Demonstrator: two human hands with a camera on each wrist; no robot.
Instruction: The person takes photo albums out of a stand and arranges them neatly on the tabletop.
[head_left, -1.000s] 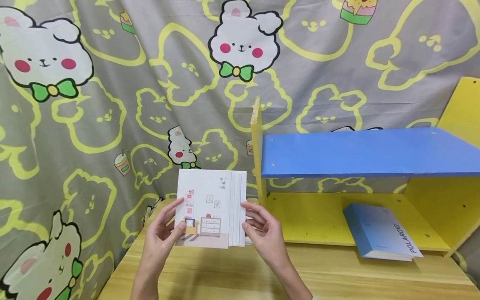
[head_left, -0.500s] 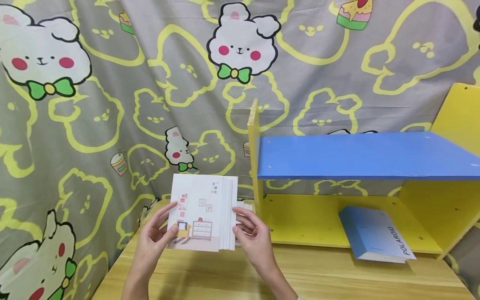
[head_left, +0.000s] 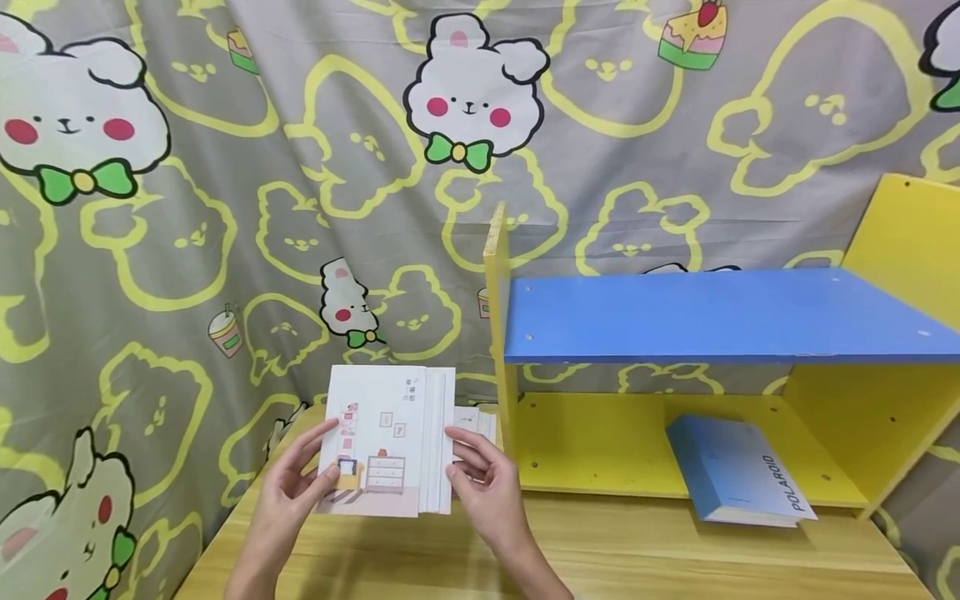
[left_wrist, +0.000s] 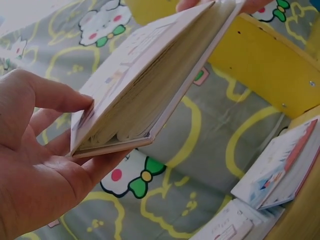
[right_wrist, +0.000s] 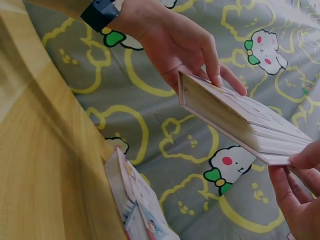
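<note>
Left hand [head_left: 291, 482] and right hand [head_left: 486, 483] pinch a hardcover book [head_left: 386, 442] near the table [head_left: 675, 558]'s far-left corner, apparently positioning it; setting down would need steadiness.

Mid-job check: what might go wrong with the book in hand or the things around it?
The fingers pinch the white book at its side edges, so it might slip or fan open. Lowered carelessly, it might knock the other books nearby. The blue POLAROID book juts past the front edge of the lower yellow shelf, so a bump might tip it off.
</note>
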